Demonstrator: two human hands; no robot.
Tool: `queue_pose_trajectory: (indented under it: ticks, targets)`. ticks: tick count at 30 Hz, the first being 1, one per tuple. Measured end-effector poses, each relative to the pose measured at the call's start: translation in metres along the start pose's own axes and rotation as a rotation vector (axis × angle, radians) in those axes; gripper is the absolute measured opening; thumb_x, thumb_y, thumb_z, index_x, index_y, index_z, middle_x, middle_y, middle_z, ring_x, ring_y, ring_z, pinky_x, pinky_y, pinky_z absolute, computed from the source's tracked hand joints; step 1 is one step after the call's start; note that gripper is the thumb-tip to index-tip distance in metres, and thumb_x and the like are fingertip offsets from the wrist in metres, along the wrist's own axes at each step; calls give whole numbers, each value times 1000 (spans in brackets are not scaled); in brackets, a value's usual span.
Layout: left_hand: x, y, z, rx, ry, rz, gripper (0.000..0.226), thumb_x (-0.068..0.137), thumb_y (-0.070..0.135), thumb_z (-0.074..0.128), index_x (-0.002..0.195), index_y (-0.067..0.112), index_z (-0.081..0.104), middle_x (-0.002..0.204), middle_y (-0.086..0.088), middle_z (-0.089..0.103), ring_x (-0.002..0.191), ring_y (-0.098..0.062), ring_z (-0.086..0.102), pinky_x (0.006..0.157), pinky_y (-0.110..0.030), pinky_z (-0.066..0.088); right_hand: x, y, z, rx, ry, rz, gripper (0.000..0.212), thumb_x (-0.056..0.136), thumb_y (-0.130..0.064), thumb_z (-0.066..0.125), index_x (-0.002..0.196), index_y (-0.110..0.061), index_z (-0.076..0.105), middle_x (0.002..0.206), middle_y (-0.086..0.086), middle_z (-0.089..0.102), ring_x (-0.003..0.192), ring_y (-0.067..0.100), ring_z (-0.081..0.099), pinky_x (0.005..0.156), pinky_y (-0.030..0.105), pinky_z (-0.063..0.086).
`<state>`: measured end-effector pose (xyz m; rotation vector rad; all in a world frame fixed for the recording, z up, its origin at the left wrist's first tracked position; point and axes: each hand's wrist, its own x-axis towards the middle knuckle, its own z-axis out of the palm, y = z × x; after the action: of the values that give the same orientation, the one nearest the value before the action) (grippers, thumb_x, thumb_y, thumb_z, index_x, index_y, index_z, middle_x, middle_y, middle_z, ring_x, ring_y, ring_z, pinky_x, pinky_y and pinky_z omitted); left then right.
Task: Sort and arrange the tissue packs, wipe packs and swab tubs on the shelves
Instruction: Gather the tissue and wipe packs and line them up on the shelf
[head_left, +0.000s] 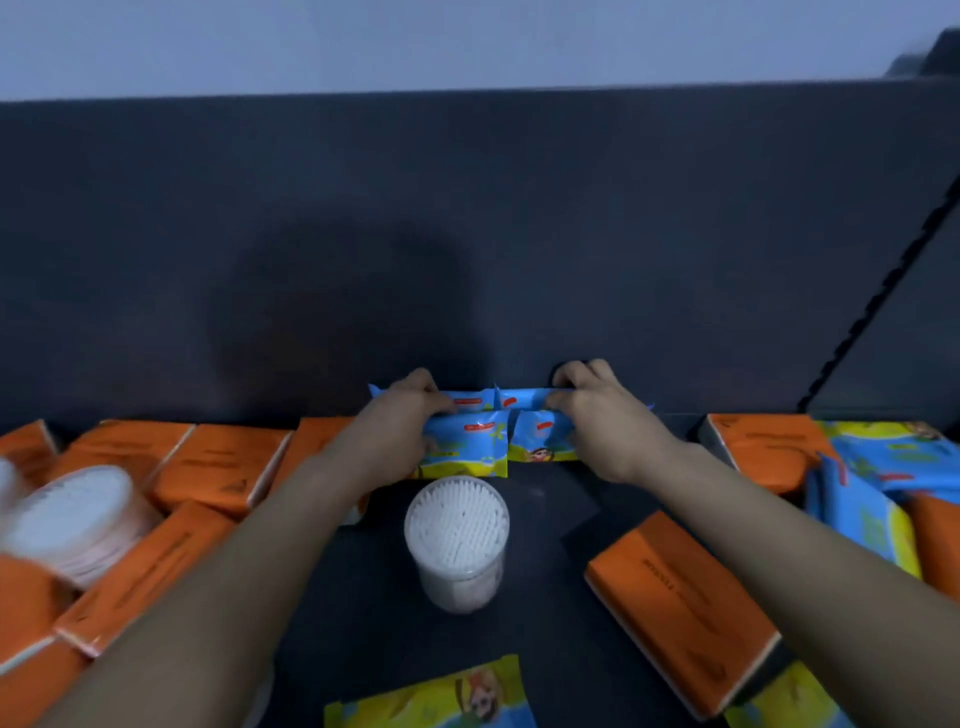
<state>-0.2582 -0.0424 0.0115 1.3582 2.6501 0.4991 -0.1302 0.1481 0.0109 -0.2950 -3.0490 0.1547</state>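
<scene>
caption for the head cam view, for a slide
Left hand and right hand grip blue wipe packs at the shelf back, swab tub and orange tissue packs nearby.

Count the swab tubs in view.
2 clearly: the middle tub stands on the dark shelf; the left tub rests among orange packs. A pale blur at the far left edge may be a third.

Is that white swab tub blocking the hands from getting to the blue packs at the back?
No. The swab tub stands in front of the blue wipe packs, but one arm passes on each side of it. The left hand and the right hand already grip the packs.
</scene>
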Motion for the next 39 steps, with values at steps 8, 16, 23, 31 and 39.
queue_pose_trajectory:
  ticks: [8, 16, 23, 31, 39]
  targets:
    - [0, -7, 6, 401, 75, -66, 62, 84, 24, 62, 139, 22, 34, 134, 0, 38, 122, -23, 33, 97, -38, 31, 12, -7, -3, -182, 49, 8, 52, 80, -3, 54, 128, -18, 42, 118, 3, 50, 111, 24, 47, 89, 34, 30]
    - [-2, -2, 8, 227, -28, -140, 40, 80, 24, 65, 113, 24, 44, 122, 1, 44, 113, -22, 34, 88, -39, 33, 11, -1, -10, -195, -61, -1, 38, 83, -8, 55, 119, -18, 51, 118, 4, 55, 107, 27, 57, 86, 34, 36]
    - [0, -5, 10, 268, -183, -158, 84, 77, 38, 68, 145, 20, 23, 139, -2, 32, 131, -22, 26, 103, -39, 24, 11, -1, -23, -69, -185, -6, 37, 84, -7, 52, 120, -16, 53, 118, 8, 57, 104, 31, 56, 80, 35, 46]
    - [2, -3, 1, 163, -186, -99, 51, 70, 31, 75, 105, 24, 39, 105, 5, 47, 107, -18, 47, 85, -32, 27, 10, -4, -19, -73, -143, -8, 37, 85, -9, 52, 121, -17, 51, 118, 6, 56, 106, 28, 55, 80, 32, 38]
    - [6, -8, -4, 156, 43, 25, 37, 77, 15, 66, 107, 19, 46, 112, 2, 52, 108, -18, 46, 93, -34, 32, 16, -3, -17, -207, -84, -21, 39, 84, -11, 53, 121, -22, 54, 116, 3, 61, 110, 25, 54, 91, 34, 35]
